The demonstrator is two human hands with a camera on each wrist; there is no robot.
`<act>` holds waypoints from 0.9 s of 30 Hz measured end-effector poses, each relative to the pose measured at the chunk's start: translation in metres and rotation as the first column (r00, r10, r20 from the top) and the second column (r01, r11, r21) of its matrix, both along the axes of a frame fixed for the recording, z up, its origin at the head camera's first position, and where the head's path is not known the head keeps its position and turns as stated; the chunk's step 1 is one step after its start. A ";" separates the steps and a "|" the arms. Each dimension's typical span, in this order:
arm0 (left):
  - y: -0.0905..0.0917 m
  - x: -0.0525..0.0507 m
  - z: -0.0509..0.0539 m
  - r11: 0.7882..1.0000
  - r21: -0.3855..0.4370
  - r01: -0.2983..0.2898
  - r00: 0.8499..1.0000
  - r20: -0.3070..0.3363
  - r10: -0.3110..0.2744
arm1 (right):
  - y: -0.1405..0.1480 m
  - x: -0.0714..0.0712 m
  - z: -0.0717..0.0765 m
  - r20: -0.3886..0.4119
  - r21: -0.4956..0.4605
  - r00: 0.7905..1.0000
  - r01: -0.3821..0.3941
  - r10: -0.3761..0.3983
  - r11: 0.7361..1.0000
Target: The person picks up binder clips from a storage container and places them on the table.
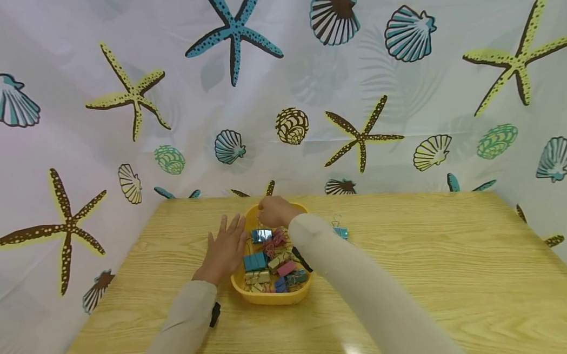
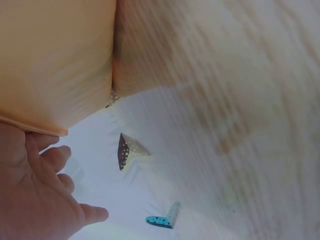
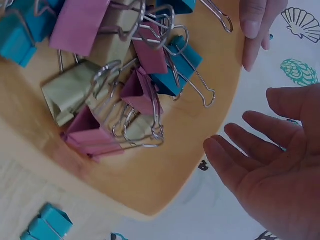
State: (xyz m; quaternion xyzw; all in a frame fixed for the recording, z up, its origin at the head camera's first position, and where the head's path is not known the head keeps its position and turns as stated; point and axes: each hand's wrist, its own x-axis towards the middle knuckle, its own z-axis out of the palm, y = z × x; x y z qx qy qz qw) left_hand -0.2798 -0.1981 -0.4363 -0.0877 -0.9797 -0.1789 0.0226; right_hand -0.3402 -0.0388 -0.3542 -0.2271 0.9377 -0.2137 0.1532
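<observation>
A yellow plastic basket (image 1: 273, 298) holds several binder clips in blue, pink and pale gold, such as the pink clip (image 3: 80, 25) and the pale gold clip (image 3: 70, 92). My left hand (image 1: 224, 250) lies against the basket's left side with straight fingers at the rim; the left wrist view has its palm beside the wall. Over the far end of the basket is my right hand (image 1: 278, 212). In the right wrist view its fingers are loosely bent, with nothing visible between them and the thumb. A blue binder clip (image 1: 261, 235) lies just below it.
One blue binder clip (image 1: 340, 232) sits outside the basket, on the wooden table (image 1: 440, 265) to its right. Behind the table and along its sides hangs a white curtain (image 1: 273, 161) printed with starfish and shells.
</observation>
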 end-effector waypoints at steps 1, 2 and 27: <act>0.000 0.000 0.000 1.000 0.000 0.001 1.000 -0.001 -0.001 | 0.000 0.000 -0.001 0.009 -0.014 1.000 0.012 -0.012 1.000; 0.001 0.000 0.000 1.000 -0.004 0.001 1.000 -0.002 -0.001 | 0.000 0.001 -0.002 0.021 -0.030 1.000 0.022 -0.022 0.999; 0.003 -0.002 -0.001 1.000 0.001 -0.005 1.000 -0.014 0.005 | 0.000 0.000 -0.030 0.194 -0.291 0.978 0.132 -0.077 0.948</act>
